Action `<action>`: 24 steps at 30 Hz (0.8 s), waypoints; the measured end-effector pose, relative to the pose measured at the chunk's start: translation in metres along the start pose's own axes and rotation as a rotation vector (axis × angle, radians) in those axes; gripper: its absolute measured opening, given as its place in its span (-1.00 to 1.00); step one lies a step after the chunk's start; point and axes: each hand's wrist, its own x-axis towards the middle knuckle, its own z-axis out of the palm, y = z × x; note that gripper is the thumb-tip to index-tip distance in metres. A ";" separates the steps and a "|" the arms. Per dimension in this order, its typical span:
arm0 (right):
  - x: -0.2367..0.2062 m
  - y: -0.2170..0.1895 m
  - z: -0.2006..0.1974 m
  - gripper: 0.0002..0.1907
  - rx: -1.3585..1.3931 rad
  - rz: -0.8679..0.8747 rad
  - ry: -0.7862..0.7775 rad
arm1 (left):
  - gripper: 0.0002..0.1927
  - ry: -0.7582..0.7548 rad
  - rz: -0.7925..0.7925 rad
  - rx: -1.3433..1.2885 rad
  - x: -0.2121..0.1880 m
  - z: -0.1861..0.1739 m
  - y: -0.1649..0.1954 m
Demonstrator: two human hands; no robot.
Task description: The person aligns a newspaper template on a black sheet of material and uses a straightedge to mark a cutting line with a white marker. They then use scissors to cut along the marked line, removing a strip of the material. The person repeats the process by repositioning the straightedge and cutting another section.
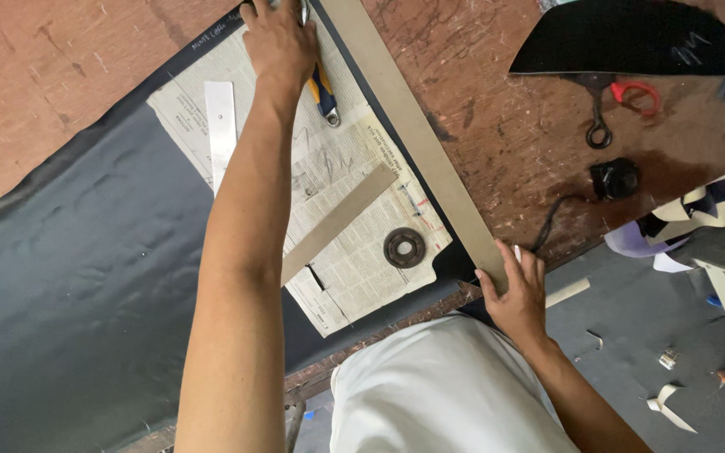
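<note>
left hand (281, 38) on knife (322, 91), right hand (513, 289) on strip (417, 134)

Person wears a plain white short-sleeved top, no print visible. Both forearms bare to the wrist. Left hand (281, 38) and right hand (515, 289): no gloves, no rings, no watch or wristband visible. Upper sleeves out of view.
</note>
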 end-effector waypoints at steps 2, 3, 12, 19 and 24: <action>0.001 0.001 0.000 -0.31 -0.011 -0.003 -0.022 | -0.49 0.050 0.027 0.023 0.003 0.000 0.001; 0.002 0.001 0.001 -0.30 -0.016 -0.004 -0.032 | -0.47 0.054 0.023 0.018 0.004 0.001 0.001; 0.007 0.002 0.002 -0.31 0.021 -0.014 0.000 | -0.41 0.057 0.023 -0.041 -0.001 0.005 -0.005; 0.009 0.004 0.004 -0.31 0.001 0.009 -0.026 | -0.37 0.096 0.008 -0.022 -0.002 0.012 -0.005; 0.007 0.004 0.004 -0.31 0.008 0.004 -0.031 | -0.37 0.067 -0.020 -0.035 -0.002 0.008 -0.002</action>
